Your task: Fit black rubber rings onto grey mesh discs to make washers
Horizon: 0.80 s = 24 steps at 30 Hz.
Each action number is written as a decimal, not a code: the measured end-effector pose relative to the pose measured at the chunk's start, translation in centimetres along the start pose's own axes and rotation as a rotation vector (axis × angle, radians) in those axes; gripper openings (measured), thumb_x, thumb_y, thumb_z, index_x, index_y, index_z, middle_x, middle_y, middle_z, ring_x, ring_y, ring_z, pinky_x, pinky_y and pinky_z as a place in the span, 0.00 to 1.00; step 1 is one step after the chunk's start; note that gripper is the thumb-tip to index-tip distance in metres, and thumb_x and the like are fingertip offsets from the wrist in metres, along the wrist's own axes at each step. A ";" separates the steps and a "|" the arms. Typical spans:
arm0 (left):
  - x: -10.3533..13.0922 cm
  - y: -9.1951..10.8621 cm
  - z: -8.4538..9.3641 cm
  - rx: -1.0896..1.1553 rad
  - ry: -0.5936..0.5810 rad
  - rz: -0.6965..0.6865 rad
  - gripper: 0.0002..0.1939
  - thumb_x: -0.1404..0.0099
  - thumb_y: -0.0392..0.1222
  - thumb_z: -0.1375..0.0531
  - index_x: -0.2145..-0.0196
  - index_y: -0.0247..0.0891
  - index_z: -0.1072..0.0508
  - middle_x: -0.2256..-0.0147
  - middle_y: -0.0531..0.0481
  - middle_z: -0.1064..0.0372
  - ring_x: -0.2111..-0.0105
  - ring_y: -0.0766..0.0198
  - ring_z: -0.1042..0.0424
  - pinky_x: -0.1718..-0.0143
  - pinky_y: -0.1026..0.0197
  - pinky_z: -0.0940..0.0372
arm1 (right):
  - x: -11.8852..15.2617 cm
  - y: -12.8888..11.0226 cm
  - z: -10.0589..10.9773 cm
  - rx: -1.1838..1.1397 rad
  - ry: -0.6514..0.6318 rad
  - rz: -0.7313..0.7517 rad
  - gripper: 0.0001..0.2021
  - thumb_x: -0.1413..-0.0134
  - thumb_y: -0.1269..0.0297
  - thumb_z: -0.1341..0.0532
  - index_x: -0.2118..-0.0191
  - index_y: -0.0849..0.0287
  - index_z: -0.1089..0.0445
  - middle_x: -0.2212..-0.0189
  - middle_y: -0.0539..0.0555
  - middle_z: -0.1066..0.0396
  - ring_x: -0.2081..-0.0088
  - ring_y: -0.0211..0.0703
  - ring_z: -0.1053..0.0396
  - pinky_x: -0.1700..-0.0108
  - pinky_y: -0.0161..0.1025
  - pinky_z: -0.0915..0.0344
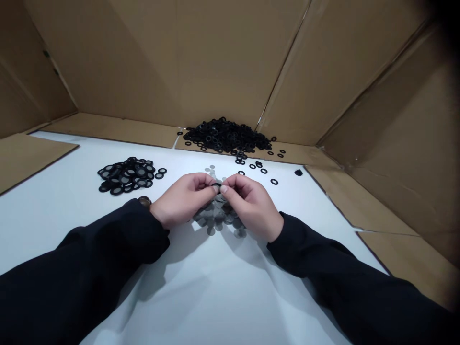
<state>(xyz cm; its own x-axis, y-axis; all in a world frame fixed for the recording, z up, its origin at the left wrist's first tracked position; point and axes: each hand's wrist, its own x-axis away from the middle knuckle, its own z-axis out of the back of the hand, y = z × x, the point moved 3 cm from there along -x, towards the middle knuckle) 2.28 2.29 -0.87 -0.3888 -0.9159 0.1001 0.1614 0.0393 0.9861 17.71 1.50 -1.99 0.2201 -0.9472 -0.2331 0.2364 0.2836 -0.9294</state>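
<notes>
Between my two hands a small black ring [217, 185] is pinched, held above a pile of thin grey discs [215, 215] on the white table. My left hand [189, 197] grips the ring's left side with thumb and fingers. On its other side my right hand [251, 203] holds it in the same way. Whether a disc sits inside the ring is mostly hidden by my fingertips. To the left lies a heap of black rings with grey centres [127, 175]. A large heap of plain black rings [226, 135] rests at the back.
Cardboard walls [223, 62] surround the white table [187, 297] at the back and sides. Several loose black rings [274, 181] are scattered at the back right, with a small black clump [298, 172] beyond them. Cardboard flaps [370, 206] border the table on the right.
</notes>
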 end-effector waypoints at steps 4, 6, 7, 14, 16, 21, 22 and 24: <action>-0.1 -0.4 0.1 0.101 -0.078 0.021 0.07 0.37 0.40 0.41 0.71 0.35 0.34 0.80 0.58 0.41 0.81 0.74 0.44 0.81 0.71 0.49 | -0.1 0.2 -0.2 -0.083 -0.037 -0.047 0.11 0.43 0.56 0.39 0.68 0.60 0.34 0.76 0.46 0.39 0.74 0.34 0.43 0.72 0.34 0.45; -0.1 -0.7 0.3 0.165 -0.117 0.011 0.08 0.38 0.40 0.39 0.71 0.35 0.33 0.79 0.57 0.41 0.80 0.74 0.43 0.78 0.70 0.48 | -0.2 0.3 -0.3 -0.146 -0.076 -0.090 0.12 0.44 0.55 0.38 0.68 0.60 0.33 0.76 0.46 0.38 0.74 0.34 0.43 0.72 0.34 0.45; -0.1 -0.8 0.3 0.196 -0.139 0.009 0.08 0.38 0.40 0.38 0.70 0.35 0.33 0.79 0.57 0.41 0.79 0.74 0.43 0.77 0.70 0.47 | -0.3 0.3 -0.3 -0.175 -0.094 -0.112 0.13 0.45 0.54 0.38 0.68 0.60 0.33 0.77 0.46 0.38 0.75 0.33 0.44 0.72 0.34 0.45; -0.1 -1.3 0.5 0.253 -0.154 0.051 0.09 0.42 0.38 0.35 0.70 0.35 0.33 0.78 0.56 0.40 0.79 0.73 0.43 0.78 0.68 0.51 | -0.2 0.6 -0.3 -0.281 -0.116 -0.174 0.13 0.47 0.54 0.36 0.68 0.59 0.33 0.79 0.45 0.38 0.76 0.32 0.44 0.73 0.33 0.45; -0.1 -1.3 0.5 0.241 -0.130 0.054 0.09 0.42 0.38 0.35 0.70 0.36 0.33 0.79 0.56 0.40 0.79 0.73 0.43 0.78 0.68 0.51 | -0.2 0.5 -0.4 -0.304 -0.113 -0.165 0.12 0.47 0.55 0.37 0.65 0.59 0.32 0.78 0.45 0.36 0.76 0.32 0.43 0.72 0.33 0.44; -0.2 -1.3 0.6 0.206 -0.081 0.043 0.08 0.42 0.37 0.35 0.70 0.36 0.33 0.79 0.57 0.40 0.79 0.73 0.42 0.78 0.67 0.49 | -0.2 0.3 -0.4 -0.266 -0.095 -0.126 0.10 0.48 0.58 0.35 0.65 0.58 0.32 0.76 0.46 0.35 0.75 0.33 0.40 0.71 0.34 0.42; -0.2 -1.3 0.7 0.195 -0.077 0.045 0.08 0.42 0.37 0.35 0.70 0.36 0.33 0.79 0.56 0.40 0.79 0.72 0.42 0.78 0.68 0.49 | -0.3 0.3 -0.4 -0.256 -0.099 -0.129 0.10 0.48 0.58 0.35 0.65 0.58 0.32 0.76 0.45 0.36 0.75 0.33 0.40 0.71 0.34 0.41; -0.2 -1.3 0.7 0.190 -0.073 0.049 0.07 0.42 0.36 0.36 0.69 0.37 0.32 0.79 0.57 0.40 0.79 0.73 0.42 0.78 0.68 0.49 | -0.3 0.3 -0.4 -0.233 -0.105 -0.137 0.10 0.48 0.58 0.36 0.67 0.59 0.33 0.76 0.46 0.36 0.75 0.33 0.40 0.71 0.34 0.41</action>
<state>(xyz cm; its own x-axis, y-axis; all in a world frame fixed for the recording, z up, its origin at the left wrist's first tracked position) 1.56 2.70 -2.05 -0.4502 -0.8800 0.1511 0.0107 0.1639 0.9864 17.33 1.77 -2.33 0.3003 -0.9504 -0.0808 0.0498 0.1002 -0.9937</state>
